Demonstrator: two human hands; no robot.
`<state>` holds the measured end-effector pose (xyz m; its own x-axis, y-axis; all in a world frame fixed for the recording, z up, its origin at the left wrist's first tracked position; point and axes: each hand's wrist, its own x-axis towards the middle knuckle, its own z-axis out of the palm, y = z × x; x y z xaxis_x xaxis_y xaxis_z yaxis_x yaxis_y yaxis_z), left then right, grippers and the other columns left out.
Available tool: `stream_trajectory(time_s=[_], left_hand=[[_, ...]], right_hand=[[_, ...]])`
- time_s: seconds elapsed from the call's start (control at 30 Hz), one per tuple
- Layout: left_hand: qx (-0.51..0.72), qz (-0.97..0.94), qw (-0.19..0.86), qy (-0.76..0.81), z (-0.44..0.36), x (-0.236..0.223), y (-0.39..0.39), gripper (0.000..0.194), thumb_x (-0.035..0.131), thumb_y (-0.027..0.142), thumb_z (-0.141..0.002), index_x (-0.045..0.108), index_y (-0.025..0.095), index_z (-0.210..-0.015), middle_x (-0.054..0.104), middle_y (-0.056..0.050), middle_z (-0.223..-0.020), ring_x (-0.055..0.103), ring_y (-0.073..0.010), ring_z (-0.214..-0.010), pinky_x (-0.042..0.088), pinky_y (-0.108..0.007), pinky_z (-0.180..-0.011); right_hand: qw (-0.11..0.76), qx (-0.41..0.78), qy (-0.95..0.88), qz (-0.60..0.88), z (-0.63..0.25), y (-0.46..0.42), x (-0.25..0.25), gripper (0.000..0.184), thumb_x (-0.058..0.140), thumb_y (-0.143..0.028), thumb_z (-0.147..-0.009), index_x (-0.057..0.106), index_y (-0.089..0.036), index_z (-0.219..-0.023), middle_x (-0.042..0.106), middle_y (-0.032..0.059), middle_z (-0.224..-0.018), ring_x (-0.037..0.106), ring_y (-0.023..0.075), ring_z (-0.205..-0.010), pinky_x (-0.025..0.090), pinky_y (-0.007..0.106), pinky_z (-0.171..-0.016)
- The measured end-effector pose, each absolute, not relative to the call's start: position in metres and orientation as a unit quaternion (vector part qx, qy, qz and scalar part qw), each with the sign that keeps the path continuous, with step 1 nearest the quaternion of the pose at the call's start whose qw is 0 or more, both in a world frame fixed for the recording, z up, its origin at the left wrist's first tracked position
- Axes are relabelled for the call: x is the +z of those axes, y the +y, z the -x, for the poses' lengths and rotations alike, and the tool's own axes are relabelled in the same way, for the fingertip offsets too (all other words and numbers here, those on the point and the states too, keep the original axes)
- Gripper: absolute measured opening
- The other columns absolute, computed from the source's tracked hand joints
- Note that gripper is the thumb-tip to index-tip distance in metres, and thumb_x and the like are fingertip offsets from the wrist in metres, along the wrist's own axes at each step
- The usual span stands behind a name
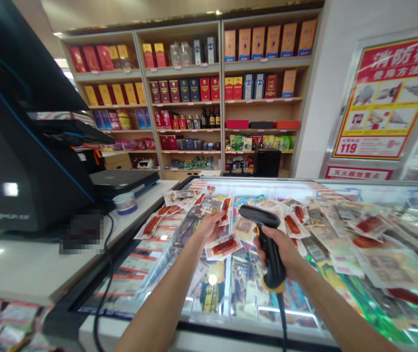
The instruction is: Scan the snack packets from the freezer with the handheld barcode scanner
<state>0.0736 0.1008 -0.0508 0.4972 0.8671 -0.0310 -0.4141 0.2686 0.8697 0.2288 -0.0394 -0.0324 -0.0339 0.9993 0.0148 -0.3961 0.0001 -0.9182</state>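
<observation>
My right hand [281,248] is wrapped round the grip of a black barcode scanner [263,230] with a yellow base, its head pointing left. My left hand [209,226] holds a small clear snack packet [222,246] with red contents, fingers closed on its edge, just left of the scanner head. Both hands hover over the glass counter top [231,293], which is strewn with several similar packets [341,230]. The scanner's black cable [283,322] runs down toward me.
A black checkout terminal [21,146] stands on the white counter [18,269] at left, with a small round tin [125,202] and cable beside it. Wooden shelves [194,98] of boxed goods line the back wall. A red fire-hydrant poster [385,98] hangs at right.
</observation>
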Motion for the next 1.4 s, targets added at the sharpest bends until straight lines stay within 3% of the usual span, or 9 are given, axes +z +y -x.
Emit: stream_trajectory(time_s=[0.3,0.83,1.13,1.3,1.4], left_hand=[[0.470,-0.496,0.654,0.323,-0.079,-0.060,0.107,0.032,0.070,0.017,-0.046,0.049,0.014,-0.070,0.057,0.002,-0.054,0.054,-0.0090,-0.044,0.041,-0.019,-0.044],[0.516,-0.421,0.693,0.275,-0.074,-0.055,0.108,0.019,0.061,0.017,-0.060,0.051,0.016,-0.077,0.060,0.000,-0.066,0.057,-0.0091,-0.057,0.045,-0.020,-0.055],[0.502,-0.477,0.623,0.364,-0.061,-0.048,0.121,0.025,0.065,0.025,-0.054,0.049,0.016,-0.072,0.057,0.002,-0.058,0.054,-0.0091,-0.049,0.043,-0.022,-0.051],[0.449,-0.563,0.539,0.437,-0.076,-0.047,0.123,0.021,0.063,0.024,-0.054,0.051,0.016,-0.068,0.054,0.002,-0.052,0.053,-0.0123,-0.048,0.041,-0.023,-0.048],[0.435,-0.601,0.495,0.453,-0.096,-0.056,0.121,0.019,0.065,0.019,-0.050,0.052,0.017,-0.063,0.054,0.001,-0.054,0.056,-0.0181,-0.061,0.042,-0.027,-0.056]], right_hand=[[0.588,0.590,-0.400,0.383,-0.227,-0.039,-0.031,0.022,0.047,-0.039,-0.070,0.048,-0.018,-0.075,0.051,-0.0041,-0.053,0.044,0.0074,-0.038,0.039,0.020,-0.034],[0.549,0.573,-0.412,0.448,-0.224,-0.039,-0.035,0.023,0.049,-0.040,-0.069,0.047,-0.016,-0.070,0.052,-0.0029,-0.053,0.043,0.0068,-0.036,0.038,0.020,-0.032],[0.460,0.506,-0.506,0.525,-0.235,-0.042,-0.028,0.026,0.049,-0.040,-0.069,0.046,-0.015,-0.060,0.048,-0.0030,-0.040,0.042,0.0076,-0.032,0.034,0.018,-0.031],[0.493,0.505,-0.493,0.509,-0.242,-0.043,-0.020,0.029,0.048,-0.042,-0.069,0.047,-0.015,-0.060,0.050,-0.0022,-0.041,0.042,0.0073,-0.031,0.034,0.019,-0.031],[0.532,0.508,-0.467,0.491,-0.249,-0.043,-0.015,0.029,0.047,-0.043,-0.070,0.047,-0.015,-0.060,0.049,-0.0023,-0.041,0.042,0.0075,-0.032,0.034,0.019,-0.032]])
